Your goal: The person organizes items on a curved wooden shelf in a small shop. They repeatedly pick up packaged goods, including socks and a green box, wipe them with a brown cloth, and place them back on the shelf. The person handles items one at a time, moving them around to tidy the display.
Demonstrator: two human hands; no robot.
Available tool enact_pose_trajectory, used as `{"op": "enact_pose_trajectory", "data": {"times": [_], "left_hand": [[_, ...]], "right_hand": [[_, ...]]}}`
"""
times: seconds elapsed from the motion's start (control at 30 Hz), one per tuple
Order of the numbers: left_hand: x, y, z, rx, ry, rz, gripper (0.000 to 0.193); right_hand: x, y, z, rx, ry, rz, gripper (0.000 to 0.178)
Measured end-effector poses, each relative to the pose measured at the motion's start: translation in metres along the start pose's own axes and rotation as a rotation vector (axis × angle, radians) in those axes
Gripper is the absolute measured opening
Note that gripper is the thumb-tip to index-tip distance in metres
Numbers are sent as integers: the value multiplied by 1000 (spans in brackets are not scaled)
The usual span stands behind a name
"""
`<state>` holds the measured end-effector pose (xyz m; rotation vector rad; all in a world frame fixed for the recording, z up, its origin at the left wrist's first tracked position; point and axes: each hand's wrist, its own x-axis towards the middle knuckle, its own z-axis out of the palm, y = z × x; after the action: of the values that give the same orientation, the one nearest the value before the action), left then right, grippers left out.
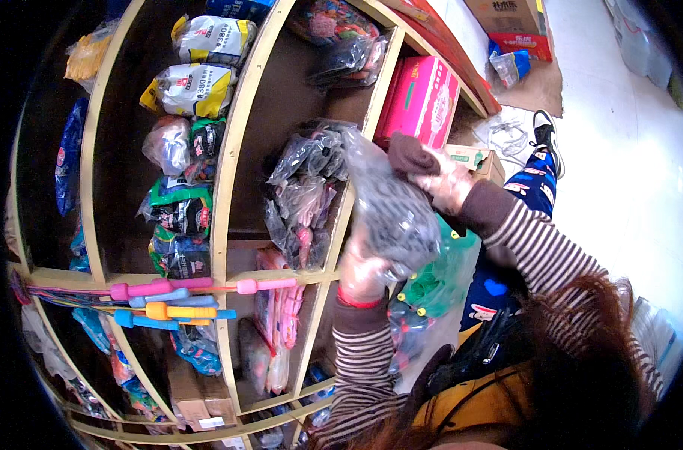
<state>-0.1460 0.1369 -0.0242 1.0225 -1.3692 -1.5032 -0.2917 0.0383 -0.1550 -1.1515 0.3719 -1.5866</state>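
A clear plastic bag [401, 214] filled with dark grey soft-looking items hangs in front of the shelf, its loose top trailing toward the far left. My left hand [362, 268], with a red band at the wrist, grips the bag's near left side; motion blurs its fingers. On the far right side of the bag, my right hand [448, 181] is closed around a dark brown bundled cloth piece [413, 154], possibly a sock or glove. Behind the bag, several more clear bags [305, 199] of dark and pinkish items sit in a shelf compartment.
Wooden shelving [233, 150] fills the left, with packaged goods. Jump ropes with coloured handles [176, 310] hang across its front. A pink carton [420, 101] stands by the shelf. Green plastic-wrapped goods [439, 277] lie below my hands. Cartons [514, 26] stand on the white floor [619, 187].
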Motion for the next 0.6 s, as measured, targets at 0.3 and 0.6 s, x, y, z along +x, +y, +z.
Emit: {"op": "enact_pose_trajectory", "data": {"times": [0.3, 0.6], "left_hand": [[191, 15, -132, -513, 318, -53, 43], [287, -5, -97, 48, 1140, -56, 33]], "right_hand": [[-27, 44, -8, 473, 510, 603, 41], [-27, 33, -16, 496, 629, 621, 43]]}}
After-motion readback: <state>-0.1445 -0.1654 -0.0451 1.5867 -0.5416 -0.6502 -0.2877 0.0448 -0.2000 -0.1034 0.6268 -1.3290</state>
